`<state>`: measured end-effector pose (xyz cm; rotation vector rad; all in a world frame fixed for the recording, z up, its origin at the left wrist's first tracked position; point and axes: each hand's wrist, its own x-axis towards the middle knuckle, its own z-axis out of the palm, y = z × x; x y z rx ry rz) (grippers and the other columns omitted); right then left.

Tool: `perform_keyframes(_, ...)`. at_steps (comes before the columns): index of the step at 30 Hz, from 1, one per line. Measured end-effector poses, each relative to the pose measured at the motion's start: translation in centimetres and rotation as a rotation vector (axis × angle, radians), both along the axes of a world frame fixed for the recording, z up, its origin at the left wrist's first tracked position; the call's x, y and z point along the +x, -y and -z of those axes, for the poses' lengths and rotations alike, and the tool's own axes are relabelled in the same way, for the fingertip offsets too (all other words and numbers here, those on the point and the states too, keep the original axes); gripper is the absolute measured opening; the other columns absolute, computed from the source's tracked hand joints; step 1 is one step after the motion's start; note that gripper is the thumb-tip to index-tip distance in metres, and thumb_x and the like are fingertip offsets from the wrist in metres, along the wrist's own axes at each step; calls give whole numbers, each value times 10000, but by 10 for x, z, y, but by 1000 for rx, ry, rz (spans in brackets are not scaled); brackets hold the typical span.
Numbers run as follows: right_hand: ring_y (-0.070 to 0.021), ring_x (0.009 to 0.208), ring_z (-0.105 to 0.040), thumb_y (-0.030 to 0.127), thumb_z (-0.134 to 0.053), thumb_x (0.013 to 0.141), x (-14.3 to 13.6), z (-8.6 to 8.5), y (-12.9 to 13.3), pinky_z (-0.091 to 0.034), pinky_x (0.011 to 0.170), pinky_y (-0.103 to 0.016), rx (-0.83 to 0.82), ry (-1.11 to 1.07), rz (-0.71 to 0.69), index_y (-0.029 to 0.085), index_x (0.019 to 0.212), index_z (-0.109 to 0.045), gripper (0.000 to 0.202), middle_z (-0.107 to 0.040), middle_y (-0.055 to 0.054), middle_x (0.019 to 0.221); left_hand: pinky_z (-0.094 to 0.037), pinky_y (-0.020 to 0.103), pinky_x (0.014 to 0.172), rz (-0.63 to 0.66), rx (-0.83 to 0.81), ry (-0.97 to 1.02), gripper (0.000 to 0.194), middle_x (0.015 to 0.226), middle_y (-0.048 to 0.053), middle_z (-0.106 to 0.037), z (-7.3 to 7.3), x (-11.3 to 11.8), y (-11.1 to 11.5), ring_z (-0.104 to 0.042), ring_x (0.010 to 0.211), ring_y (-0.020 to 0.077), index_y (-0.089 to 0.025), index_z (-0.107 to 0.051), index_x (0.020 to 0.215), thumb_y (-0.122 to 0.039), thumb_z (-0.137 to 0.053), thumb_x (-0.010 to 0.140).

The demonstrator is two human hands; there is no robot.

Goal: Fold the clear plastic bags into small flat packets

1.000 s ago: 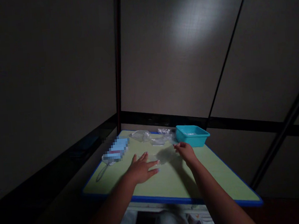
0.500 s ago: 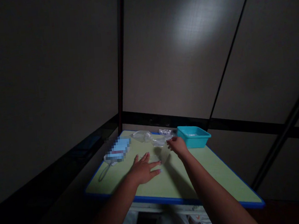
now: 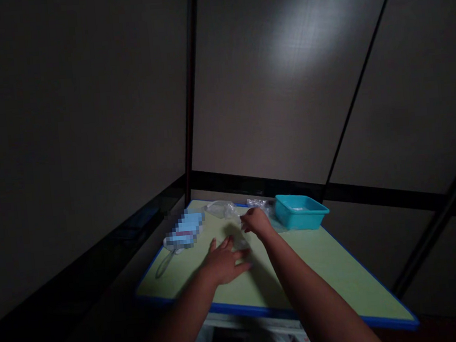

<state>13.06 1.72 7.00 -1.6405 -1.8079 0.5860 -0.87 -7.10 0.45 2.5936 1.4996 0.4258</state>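
Observation:
My left hand lies on the yellow-green table with its fingers spread, touching the near part of a clear plastic piece. Just above and to the right of it, my right hand is closed, its fingertips pinched on the upper part of the same clear plastic. The plastic is thin and see-through, so its outline is hard to make out. Behind my hands, a crumpled clear bag lies near the far edge, and another clear plastic packet lies to its right.
A turquoise basket stands at the back right of the table. At the left lies a blurred-out blue phone-like item with a strap loop. Dark walls rise behind and to the left.
My right hand has moved left, closer above my left hand, bringing the plastic with it. My left hand stays spread on the table. The whole view has shifted slightly.

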Motion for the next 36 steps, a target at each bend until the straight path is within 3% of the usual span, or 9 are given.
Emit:
perform_keyframes(8,-144,495,-589,224,-553,701,-26,13,-1,-396,491,-204,5,-16,-65,135,587,-594,151,-611,-62,469,-85,618,981,7,-3,-5,550,1409,71,-325,-3,0,1,-218,1310,292,-438,-419,1243,-691,-245,787)
perform_keyframes(14,-108,507,-568,439,-510,773,-34,15,21,-417,510,-191,19,-152,-319,137,669,-610,335,-627,-28,557,-111,576,999,1,6,-1,531,1298,42,-480,-5,0,4,-364,1226,299,-421,-455,1223,-668,-238,806)
perform_keyframes(18,-106,518,-554,498,-439,794,-20,15,29,-429,512,-196,76,-264,-390,138,723,-606,403,-611,-20,581,-138,542,1008,19,3,36,534,1253,17,-531,-4,0,4,-408,1196,286,-422,-475,1203,-677,-233,802)
perform_keyframes(22,-115,525,-540,517,-417,787,14,24,17,-430,512,-212,138,-313,-304,135,717,-578,421,-601,-41,626,-136,558,999,4,0,39,544,1282,12,-508,-3,0,4,-302,1273,290,-429,-459,1214,-692,-248,788)
perform_keyframes(27,-138,588,-544,449,-476,749,52,46,3,-419,562,-229,150,-254,-232,149,665,-544,319,-603,-38,634,-140,560,997,19,8,19,525,1277,8,-514,-3,1,3,-202,1320,263,-447,-432,1228,-680,-235,801)
perform_keyframes(36,-132,633,-543,325,-524,730,49,66,-2,-399,614,-224,138,-103,-316,130,704,-626,222,-630,-19,663,-155,555,1007,39,7,4,488,1320,-19,-465,-2,2,0,-205,1320,269,-453,-420,1236,-652,-286,811)
